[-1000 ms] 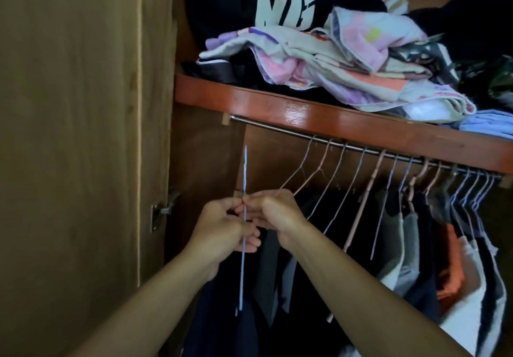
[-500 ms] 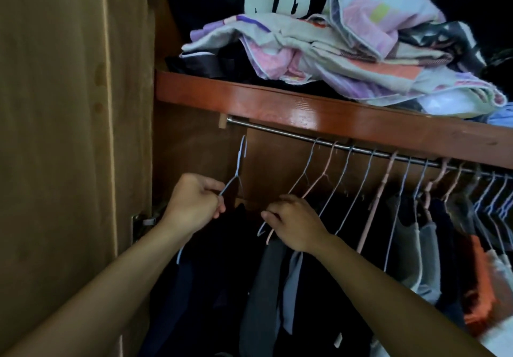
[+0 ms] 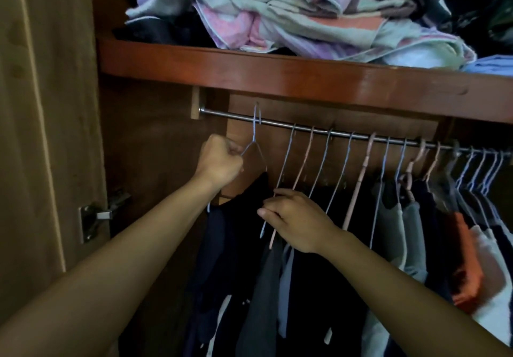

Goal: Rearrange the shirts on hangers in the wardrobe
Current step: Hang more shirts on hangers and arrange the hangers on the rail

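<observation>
Since the frame half a second back, the blue wire hanger has been lifted from below the rail so that its hook is now sitting over the bar, at the far left end, well apart from the packed row. I am gripping it with my left hand, fingers curled tight around the hanger's left shoulder just under the neck, which I judge is how I am steadying the dark shirt draped on it while the hook is settling. My right hand is reaching into the next hangers, fingers bent and pinching the lower wires of a blue one and a pink one beside it, probably to hold that group back and keep a gap open for the newly hung shirt. The remaining shirts are hanging crowded toward the right of the rail. Above, a pile of folded clothes is resting on the red-brown shelf, and the wardrobe door is standing open on my left.
</observation>
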Tool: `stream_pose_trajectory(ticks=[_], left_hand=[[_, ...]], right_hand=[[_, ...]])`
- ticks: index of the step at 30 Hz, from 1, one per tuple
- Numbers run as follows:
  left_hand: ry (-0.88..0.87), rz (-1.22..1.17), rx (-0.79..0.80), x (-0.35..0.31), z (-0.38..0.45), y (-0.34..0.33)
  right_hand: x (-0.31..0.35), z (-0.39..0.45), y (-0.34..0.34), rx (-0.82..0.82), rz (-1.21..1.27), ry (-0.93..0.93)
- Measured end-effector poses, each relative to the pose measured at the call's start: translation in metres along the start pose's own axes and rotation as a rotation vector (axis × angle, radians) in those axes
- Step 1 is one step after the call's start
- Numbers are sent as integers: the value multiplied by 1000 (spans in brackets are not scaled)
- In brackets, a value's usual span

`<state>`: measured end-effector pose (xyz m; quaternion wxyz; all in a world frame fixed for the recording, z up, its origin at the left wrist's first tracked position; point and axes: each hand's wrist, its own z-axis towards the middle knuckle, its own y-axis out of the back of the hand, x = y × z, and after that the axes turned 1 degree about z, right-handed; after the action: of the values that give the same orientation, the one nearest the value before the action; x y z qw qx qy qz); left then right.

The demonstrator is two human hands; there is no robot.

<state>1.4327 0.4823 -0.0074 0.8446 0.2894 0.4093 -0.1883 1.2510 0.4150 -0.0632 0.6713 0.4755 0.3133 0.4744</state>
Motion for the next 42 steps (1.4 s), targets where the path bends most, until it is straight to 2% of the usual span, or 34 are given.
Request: stream_pose_trajectory(ticks=[10, 18, 23, 26, 27, 33, 37, 42], left_hand=[[39, -48, 61, -5, 26, -53], [162, -127, 120, 12, 14, -62], [258, -153, 230, 18, 3, -51], [115, 204, 205, 13, -6, -29], [57, 247, 204, 10, -14, -21], [-142, 166, 277, -3, -66, 28], [-219, 185, 416, 3, -101, 51], [-299, 396, 683, 6, -126, 51]], right_hand=[[3, -4, 2, -60, -42, -12], [2, -12, 4, -27, 105, -116], [12, -16, 13, -21, 231, -173], [17, -19, 13, -14, 210, -224], [20, -21, 14, -22, 212, -232], [48, -72, 18, -125, 256, -325], [72, -121, 24, -117, 193, -446], [94, -172, 44, 42, 136, -647]])
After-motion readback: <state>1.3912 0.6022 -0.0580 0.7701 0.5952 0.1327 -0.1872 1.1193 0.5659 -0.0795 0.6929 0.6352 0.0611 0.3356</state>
